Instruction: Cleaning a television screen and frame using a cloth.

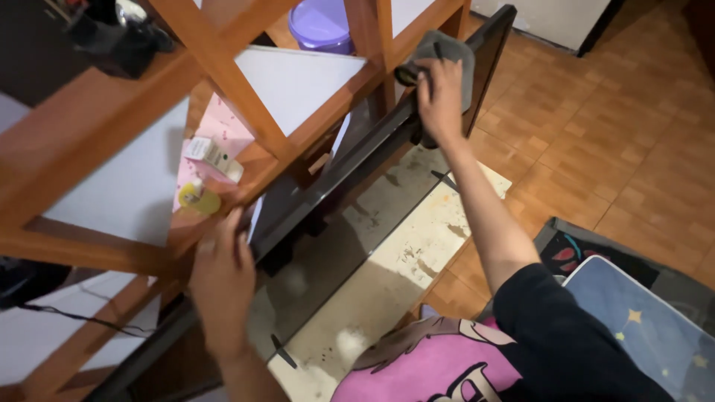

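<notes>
A wooden shelf frame with crossed braces fills the left of the view, a small white box and a yellow round object resting on its ledge in front of pink paper. Below them, the person's left hand grips the upper edge of a flat black television, fingers curled over the top of the frame. The screen leans diagonally against the shelf, its base standing on a stained pale board on the parquet floor. A purple plastic tub sits on the shelf above. Toward the screen's far end, the right hand presses a grey cloth against the top edge of the television, fingers clenched around the fabric. A blue mat with stars lies at lower right.
</notes>
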